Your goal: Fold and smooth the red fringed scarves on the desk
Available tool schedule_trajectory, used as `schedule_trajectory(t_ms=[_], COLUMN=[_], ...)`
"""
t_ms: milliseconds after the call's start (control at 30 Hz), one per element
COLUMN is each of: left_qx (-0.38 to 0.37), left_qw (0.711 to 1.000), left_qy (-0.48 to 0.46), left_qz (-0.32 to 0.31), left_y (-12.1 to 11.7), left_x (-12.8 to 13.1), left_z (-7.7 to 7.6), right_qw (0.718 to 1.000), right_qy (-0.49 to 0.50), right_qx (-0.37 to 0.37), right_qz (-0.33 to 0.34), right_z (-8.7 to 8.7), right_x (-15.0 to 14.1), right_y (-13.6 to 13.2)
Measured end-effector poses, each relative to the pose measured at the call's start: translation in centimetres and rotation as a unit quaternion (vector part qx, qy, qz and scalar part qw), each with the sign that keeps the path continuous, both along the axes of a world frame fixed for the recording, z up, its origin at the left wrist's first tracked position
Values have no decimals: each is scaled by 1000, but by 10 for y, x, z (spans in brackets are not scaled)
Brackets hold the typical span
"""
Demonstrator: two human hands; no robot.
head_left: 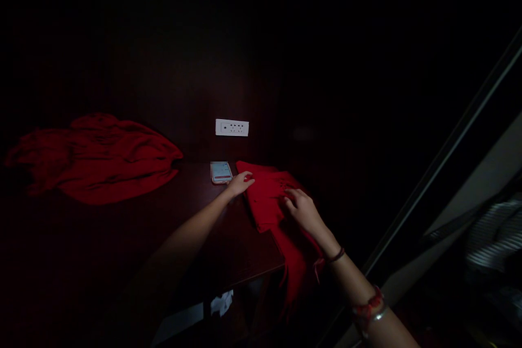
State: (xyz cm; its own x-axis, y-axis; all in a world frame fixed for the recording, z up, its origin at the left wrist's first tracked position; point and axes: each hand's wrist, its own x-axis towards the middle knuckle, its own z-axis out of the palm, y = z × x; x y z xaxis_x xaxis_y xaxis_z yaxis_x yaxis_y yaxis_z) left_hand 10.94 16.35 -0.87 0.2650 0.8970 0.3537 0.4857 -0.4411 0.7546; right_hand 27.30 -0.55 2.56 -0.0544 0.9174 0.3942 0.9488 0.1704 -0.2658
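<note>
The person shows two hands, one left hand and one right hand. Of red cloths there are two: one cloth by the hands and one farther cloth. One counts also one phone, one socket plate, one table and, on the right arm, one red bracelet and one silver bangle.
</note>
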Motion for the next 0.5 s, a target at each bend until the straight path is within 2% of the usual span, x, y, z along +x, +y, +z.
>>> schedule_trajectory(t_ms=[67,100,200,300,400,433,500], left_qx=[13,18,16,9,4,2,-3], left_qw=[1000,1000,999,999,998,998,998], left_qy=[-7,-11,-20,-41,-53,-52,-35], left_qz=[-15,-20,-22,6,36,41,50], left_y=[0,1,2,3,3,2,0], left_x=[1,1,3,7,10,11,13], left_z=[-1,0,3,7,8,8,4], right_qw=[992,987,989,994,994,992,989], right_qy=[3,2,31,71,26,-4,-59], right_qx=[-57,-86,-113,-57,39,47,-11], right_qz=[-113,-132,-95,-62,-97,-113,-137], right_z=[-2,-4,-7,3,19,22,24], right_x=[7,9,14,18,19,18,14], right_y=[7,11,22,32,39,40,39])
